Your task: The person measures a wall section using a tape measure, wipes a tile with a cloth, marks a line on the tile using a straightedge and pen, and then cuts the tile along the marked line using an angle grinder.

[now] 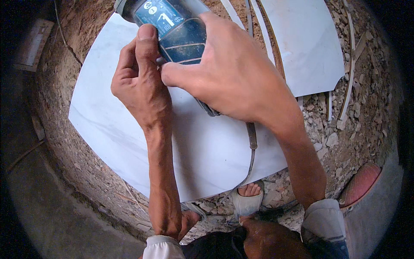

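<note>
At the top of the head view is a corded angle grinder (183, 41), with a dark blue body and a label on its side. My right hand (241, 73) wraps over its body, thumb along the near side. Against the tool's left side is my left hand (144, 75), its fingers curled and its thumb pressed to the housing edge. What lies under those curled fingers is hidden. The power cord (252, 140) runs from below my right wrist toward my feet. Beneath both hands lies a large white marble-look tile (114, 134). The grinder's front end is cut off by the frame.
Another white tile (306, 47) with a notched corner lies at the upper right, beside narrow cut strips (350, 64). Rubble (362, 103) and soil surround the tiles. My sandalled foot (249, 196) is at the near tile edge. A red slipper (361, 183) sits at the right.
</note>
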Tool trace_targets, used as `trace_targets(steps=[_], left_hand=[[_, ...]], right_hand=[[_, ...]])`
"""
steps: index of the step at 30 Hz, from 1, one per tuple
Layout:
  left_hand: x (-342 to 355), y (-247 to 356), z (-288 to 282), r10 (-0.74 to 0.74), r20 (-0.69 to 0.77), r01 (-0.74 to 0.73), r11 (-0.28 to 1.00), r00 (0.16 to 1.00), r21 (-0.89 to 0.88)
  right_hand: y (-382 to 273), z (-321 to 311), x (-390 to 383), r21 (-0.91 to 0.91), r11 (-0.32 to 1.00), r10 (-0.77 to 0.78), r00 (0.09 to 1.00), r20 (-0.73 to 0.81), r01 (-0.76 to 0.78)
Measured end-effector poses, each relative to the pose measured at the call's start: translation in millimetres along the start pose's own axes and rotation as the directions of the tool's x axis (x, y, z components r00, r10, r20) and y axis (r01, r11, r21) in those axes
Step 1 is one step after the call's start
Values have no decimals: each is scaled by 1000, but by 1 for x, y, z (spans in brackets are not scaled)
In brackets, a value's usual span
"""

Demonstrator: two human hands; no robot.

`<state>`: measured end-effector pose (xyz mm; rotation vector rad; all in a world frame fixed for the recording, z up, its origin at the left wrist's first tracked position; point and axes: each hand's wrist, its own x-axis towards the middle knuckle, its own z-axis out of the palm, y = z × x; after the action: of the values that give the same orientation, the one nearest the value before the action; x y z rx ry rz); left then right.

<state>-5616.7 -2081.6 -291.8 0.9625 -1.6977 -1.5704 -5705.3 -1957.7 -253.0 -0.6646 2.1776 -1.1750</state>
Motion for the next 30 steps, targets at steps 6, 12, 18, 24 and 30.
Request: trace_targets(steps=[6,12,18,24,30], left_hand=[[-6,0,4,-2,-10,2,999,1000,-37],[-9,2,1,-7,-3,7,1000,1000,0],[-12,1,2,8,7,-8,1000,1000,-2],[-15,4,1,-18,-12,19,999,1000,35],[-18,5,3,-23,-18,24,999,1000,28]], right_hand=[[3,0,-2,-10,1000,9,1000,-7,-9],[-1,0,-4,12,999,30,1000,7,-30],[0,-2,-7,8,1000,27,1000,13,-27],[-24,-29,-15,117,981,144,985,92,-154],[-17,-13,-23,2,1000,26,999,-40,-26]])
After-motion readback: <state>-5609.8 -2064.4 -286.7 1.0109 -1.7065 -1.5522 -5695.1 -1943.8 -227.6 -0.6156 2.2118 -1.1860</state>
